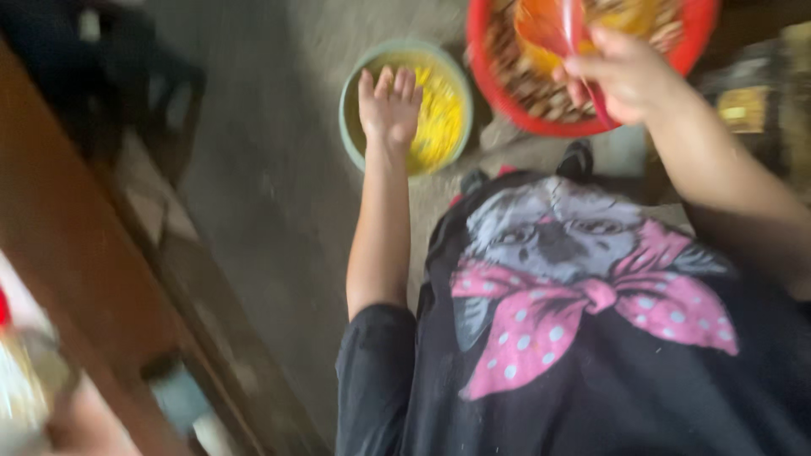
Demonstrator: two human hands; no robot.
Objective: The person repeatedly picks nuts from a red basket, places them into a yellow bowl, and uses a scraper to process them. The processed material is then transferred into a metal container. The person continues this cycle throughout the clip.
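Blurry head view, looking straight down past a black shirt with a grey animal print and a pink dotted bow. Landmark: the green bowl on the grey floor.

Green bowl was round, pale green rim, filled with yellow pieces, too blurred to tell what kind. Left hand lay over the bowl's left half, palm down, fingers straight and spread a little, pointing toward the bowl's far rim. The hand was released, clutching nothing; whether it touched the contents could not be told.

Just right of the green bowl, and higher in the frame, was a red basin, round, holding brown and tan bits. Right hand was at the basin's near rim, fingers curled around an orange-red scoop. The scoop sat over the basin's middle, its long axis running from the hand up and left, its wide end pointing away from the person. Contents of the scoop could not be told.

Left of the green bowl ran a brown wooden edge, diagonal across the frame.
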